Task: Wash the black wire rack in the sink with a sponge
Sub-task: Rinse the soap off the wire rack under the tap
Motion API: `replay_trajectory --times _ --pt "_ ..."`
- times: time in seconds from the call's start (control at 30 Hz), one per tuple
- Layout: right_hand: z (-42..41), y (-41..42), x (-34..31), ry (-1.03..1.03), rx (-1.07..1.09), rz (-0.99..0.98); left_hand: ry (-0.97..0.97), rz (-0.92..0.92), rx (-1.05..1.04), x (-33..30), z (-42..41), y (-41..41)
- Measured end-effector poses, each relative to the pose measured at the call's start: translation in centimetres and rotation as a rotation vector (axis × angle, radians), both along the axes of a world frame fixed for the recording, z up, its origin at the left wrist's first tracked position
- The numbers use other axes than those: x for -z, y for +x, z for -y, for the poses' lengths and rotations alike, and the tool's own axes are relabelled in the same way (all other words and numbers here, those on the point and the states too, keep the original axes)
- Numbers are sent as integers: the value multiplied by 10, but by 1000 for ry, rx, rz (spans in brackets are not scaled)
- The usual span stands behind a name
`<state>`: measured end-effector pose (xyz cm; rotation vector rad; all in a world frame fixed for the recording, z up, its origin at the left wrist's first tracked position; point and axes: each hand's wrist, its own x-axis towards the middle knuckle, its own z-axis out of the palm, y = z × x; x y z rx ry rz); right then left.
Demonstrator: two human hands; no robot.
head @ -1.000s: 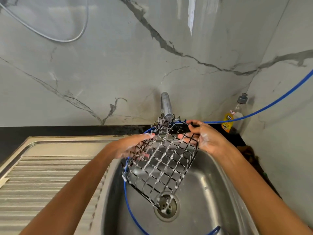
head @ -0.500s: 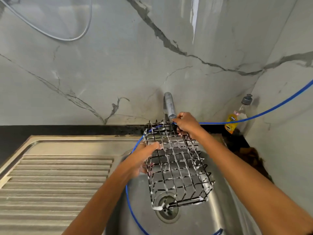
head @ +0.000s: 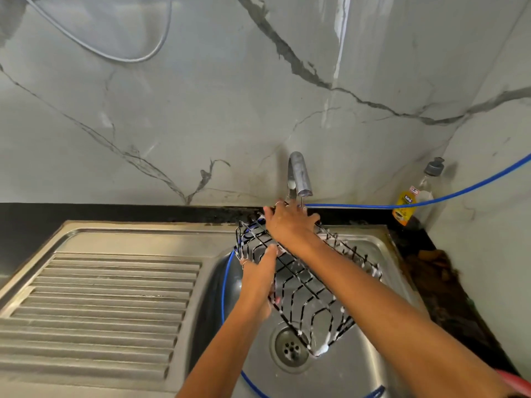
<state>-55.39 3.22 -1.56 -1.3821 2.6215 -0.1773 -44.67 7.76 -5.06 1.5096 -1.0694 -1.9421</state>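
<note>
Both my hands are on the black wire rack (head: 301, 285), which hangs tilted over the sink (head: 382, 245), its low soapy corner just above the drain (head: 291, 349) and its high end up under the tap (head: 298, 175). My left hand (head: 260, 278) holds the rack's near side edge, fingers laid along the wire and the thumb tucked under the rim, a ring on one finger. My right hand (head: 287, 224) reaches across the top end, fingers spread over the far rim right below the spout; I think they curl over the wire there, but the back of my hand hides the tips. Foam clings to many of the wires and gathers in a blob at the lowest corner.

A blue hose (head: 225, 288) runs just left of my left fingers, down the basin wall and round the bottom, and passes behind my right fingers off to the right wall. My right forearm lies across the rack and hides its middle. Beyond my right fingertips, in the corner, stands a clear bottle (head: 413, 201) with a yellow label. Left of my left hand spreads the ribbed draining board (head: 100, 297). A grey cable (head: 120, 57) loops on the marble wall above.
</note>
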Motion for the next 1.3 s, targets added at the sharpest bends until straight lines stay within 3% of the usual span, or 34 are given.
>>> replay_trajectory --times 0.2,0.4,0.53,0.77,1.03,1.1,1.2,1.3 --pt "-69 2 -6 19 -517 -38 -19 -83 -66 -4 1 9" --pt "-138 -17 0 53 -722 -79 -105 -75 -85 -10 8 19" --pt "-134 -32 -3 -13 -669 -29 -129 -47 -18 -16 9 23" --pt "-35 -39 2 -109 -441 -58 -86 28 126 -21 -3 17" --pt "4 -35 -9 -91 -104 -52 15 -67 168 -18 -13 14" --pt "3 -32 -12 -90 -233 -130 63 -95 158 -19 -15 13" --pt "-11 -30 -14 -46 -515 -92 57 -116 118 -19 -12 12" --pt "-39 -30 -10 35 -584 -107 3 -101 100 -20 -9 9"
